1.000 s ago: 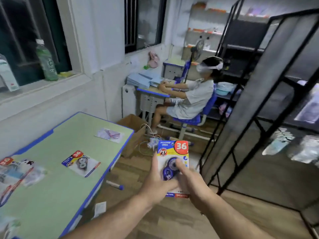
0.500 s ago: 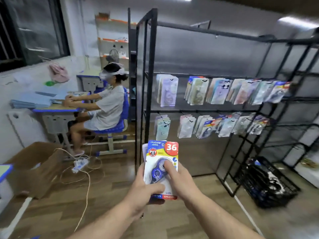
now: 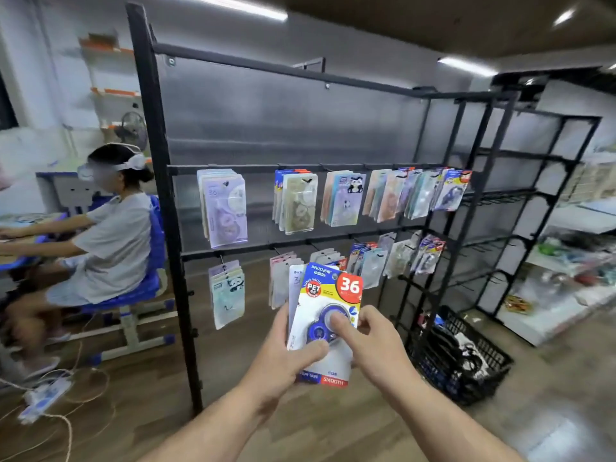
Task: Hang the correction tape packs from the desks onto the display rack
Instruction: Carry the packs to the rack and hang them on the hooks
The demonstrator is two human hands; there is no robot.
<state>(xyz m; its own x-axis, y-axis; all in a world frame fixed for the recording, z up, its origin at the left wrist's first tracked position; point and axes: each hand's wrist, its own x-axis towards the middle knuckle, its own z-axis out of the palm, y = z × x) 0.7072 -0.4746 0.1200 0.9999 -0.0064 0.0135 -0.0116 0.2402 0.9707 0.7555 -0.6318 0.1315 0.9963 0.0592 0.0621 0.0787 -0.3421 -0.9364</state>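
correction tape packs [image 3: 333, 288], a blue '36' one in front, stand upright near the display rack [image 3: 162, 195], gripped low by my left hand [image 3: 286, 358] while my right hand [image 3: 373, 345] pinches the front one. i judge hanging comes next: its top hole must meet a free spot there.

The correction tape pack [image 3: 333, 288] is glossy printed card with a clear, shiny plastic blister on it, the display rack [image 3: 156, 195] has a frame of matt black metal, the floor [image 3: 333, 435] is wood-look planks with a soft sheen, and the basket [image 3: 466, 368] looks like black plastic.
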